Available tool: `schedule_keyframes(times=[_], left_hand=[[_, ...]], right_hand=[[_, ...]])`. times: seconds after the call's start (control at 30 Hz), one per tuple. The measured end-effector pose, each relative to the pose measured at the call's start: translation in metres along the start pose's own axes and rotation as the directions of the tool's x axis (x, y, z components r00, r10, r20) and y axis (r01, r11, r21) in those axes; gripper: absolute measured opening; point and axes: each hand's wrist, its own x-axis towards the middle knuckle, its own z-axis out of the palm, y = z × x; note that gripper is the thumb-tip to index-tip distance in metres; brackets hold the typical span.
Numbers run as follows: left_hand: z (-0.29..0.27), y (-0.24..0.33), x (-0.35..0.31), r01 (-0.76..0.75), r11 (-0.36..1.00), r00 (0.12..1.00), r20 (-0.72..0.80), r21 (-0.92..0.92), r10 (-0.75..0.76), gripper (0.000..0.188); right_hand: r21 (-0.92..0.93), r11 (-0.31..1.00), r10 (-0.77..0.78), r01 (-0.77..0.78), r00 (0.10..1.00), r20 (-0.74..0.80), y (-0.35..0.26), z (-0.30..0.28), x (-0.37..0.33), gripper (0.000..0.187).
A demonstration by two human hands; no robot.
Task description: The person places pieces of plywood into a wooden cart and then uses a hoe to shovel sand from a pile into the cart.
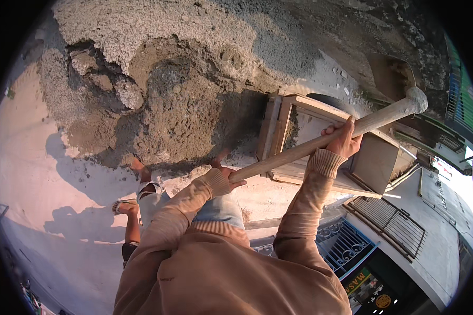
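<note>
I hold a hoe by its long wooden handle [294, 153], which slants up to the right across the view. My left hand [230, 177] is closed round the handle's lower end, in front of my waist. Further up, my right hand [345, 140] wraps the handle, above a wooden box. The hoe's broad, soiled blade [388, 76] is raised at the upper right. Left of the box lies a heap of wet grey-brown mortar mix [178, 115], apart from the blade.
The rough wooden box [278, 123] stands right of the heap, with a dark round rim [331, 102] behind it. Another person's sandalled foot [125, 206] is at the left. A blue metal railing [341, 241] and a barred gate [386, 226] line the lower right.
</note>
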Motion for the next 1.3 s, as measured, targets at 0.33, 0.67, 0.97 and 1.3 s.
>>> schedule_keyframes(times=[0.33,0.67,0.97,1.3], left_hand=[[-0.065,-0.132,-0.094,0.608,0.786,0.794,-0.064,0.111,-0.604,0.063],[-0.161,0.089,-0.08,0.156,0.896,0.975,-0.082,-0.416,-0.207,0.085],[-0.124,0.251,-0.057,-0.397,0.852,0.914,-0.067,-0.341,0.399,0.076],[-0.226,0.215,-0.127,-0.318,0.948,0.947,0.036,-0.026,0.319,0.054]], right_hand=[[-0.495,0.542,0.754,-0.679,0.653,-0.069,0.454,0.157,-0.14,0.032],[0.226,-0.04,0.779,-0.973,0.111,0.617,0.247,0.104,-0.152,0.02],[0.08,-0.693,0.589,-0.716,-0.499,0.636,0.275,-0.098,-0.013,0.016],[0.423,0.374,0.911,-0.825,0.413,0.001,0.096,-0.174,-0.013,0.014]])
